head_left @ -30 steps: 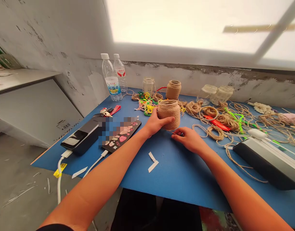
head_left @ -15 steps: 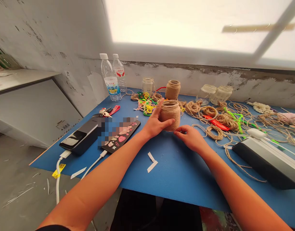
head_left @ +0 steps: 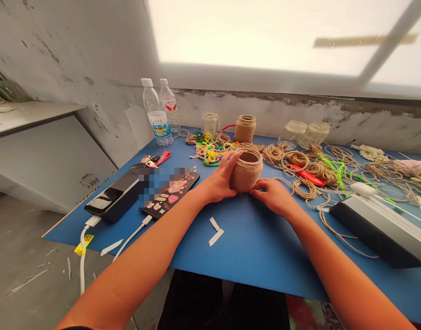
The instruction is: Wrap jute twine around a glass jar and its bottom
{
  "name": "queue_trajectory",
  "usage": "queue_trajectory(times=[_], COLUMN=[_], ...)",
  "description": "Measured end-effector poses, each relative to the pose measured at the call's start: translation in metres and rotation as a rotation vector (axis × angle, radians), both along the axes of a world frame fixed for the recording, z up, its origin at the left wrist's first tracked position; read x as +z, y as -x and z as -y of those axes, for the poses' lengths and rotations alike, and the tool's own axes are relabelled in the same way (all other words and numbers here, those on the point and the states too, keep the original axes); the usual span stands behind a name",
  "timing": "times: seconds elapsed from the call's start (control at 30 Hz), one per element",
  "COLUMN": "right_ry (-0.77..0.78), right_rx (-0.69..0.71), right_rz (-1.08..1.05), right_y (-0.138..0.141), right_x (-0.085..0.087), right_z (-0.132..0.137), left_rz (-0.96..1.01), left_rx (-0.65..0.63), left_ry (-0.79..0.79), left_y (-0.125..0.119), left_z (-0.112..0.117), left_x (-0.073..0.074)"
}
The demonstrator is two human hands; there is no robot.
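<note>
A jar [head_left: 247, 172] wrapped in brown twine is in front of me, tilted so that its open mouth faces more toward me. My left hand [head_left: 222, 181] grips its left side, fingers behind and along the wall, thumb low near the base. At the jar's lower right edge, the thumb and index finger of my right hand [head_left: 270, 195] are pinched together, touching the base. Whatever lies between those fingertips is hidden. Behind stands a second twine-wrapped jar [head_left: 245, 129], upright.
Bare glass jars [head_left: 210, 123] stand along the wall, with twine coils [head_left: 275, 155] and coloured cords [head_left: 210, 151] before them. To the left are two bottles [head_left: 158, 121], a phone [head_left: 171, 195] and a power bank [head_left: 116, 199]. A grey-black box [head_left: 378, 229] sits right; paper scraps [head_left: 215, 231] lie in front.
The jar has tipped, its mouth now turned more toward me. My left thumb has moved from the jar's front down to its base. My right hand stays at the lower right edge.
</note>
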State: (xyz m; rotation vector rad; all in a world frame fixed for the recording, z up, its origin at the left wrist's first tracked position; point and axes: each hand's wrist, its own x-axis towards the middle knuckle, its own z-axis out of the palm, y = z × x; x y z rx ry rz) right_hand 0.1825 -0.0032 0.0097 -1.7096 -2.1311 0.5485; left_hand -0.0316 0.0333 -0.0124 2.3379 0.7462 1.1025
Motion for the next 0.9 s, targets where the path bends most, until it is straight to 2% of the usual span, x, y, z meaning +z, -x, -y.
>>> queue_trajectory(times=[0.13, 0.33, 0.63, 0.9], right_ry=[0.007, 0.011, 0.017, 0.049], right_rx=[-0.016, -0.007, 0.002, -0.001], right_rz=[0.008, 0.008, -0.025, -0.059], right_y=[-0.003, -0.004, -0.006, -0.006], right_x=[0.0, -0.001, -0.004, 0.005], right_z=[-0.002, -0.004, -0.006, -0.001], left_rz=[-0.074, -0.157, -0.211, -0.185], left_rx=[0.065, 0.085, 0.147, 0.094], left_ry=[-0.088, -0.39, -0.387, -0.367], left_y=[0.002, -0.006, -0.014, -0.014], left_z=[-0.002, 0.006, 0.012, 0.009], left_x=[-0.001, 0.006, 0.002, 0.004])
